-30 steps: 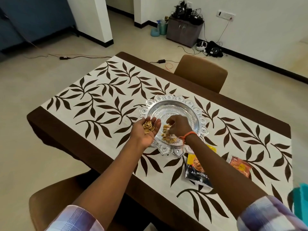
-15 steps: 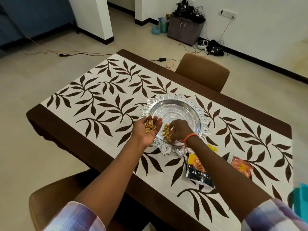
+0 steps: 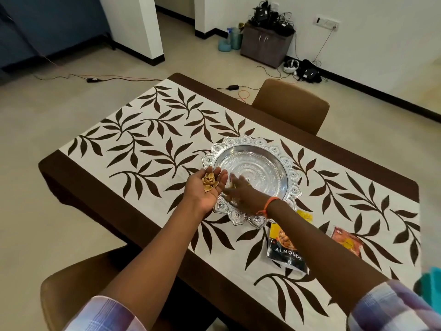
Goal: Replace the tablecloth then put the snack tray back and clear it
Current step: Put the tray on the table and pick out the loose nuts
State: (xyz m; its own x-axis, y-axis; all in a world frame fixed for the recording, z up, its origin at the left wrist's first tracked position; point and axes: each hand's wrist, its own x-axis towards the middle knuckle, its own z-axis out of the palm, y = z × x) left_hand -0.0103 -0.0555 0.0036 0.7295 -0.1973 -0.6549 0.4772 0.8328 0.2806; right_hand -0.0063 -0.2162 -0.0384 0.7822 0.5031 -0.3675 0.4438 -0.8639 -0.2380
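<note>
While the left hand cups shells, the right hand blurs.

Silver snack tray: round, scalloped embossed rim, flat and upright near table centre on the tablecloth. Cloth white with dark brown leaf print, lying smooth. Nut shells: small tan pile just beside tray's left rim.

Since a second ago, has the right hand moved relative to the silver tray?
Yes. The right hand has swept left across the silver tray, from its near rim toward the left hand cupping the shells.
</note>
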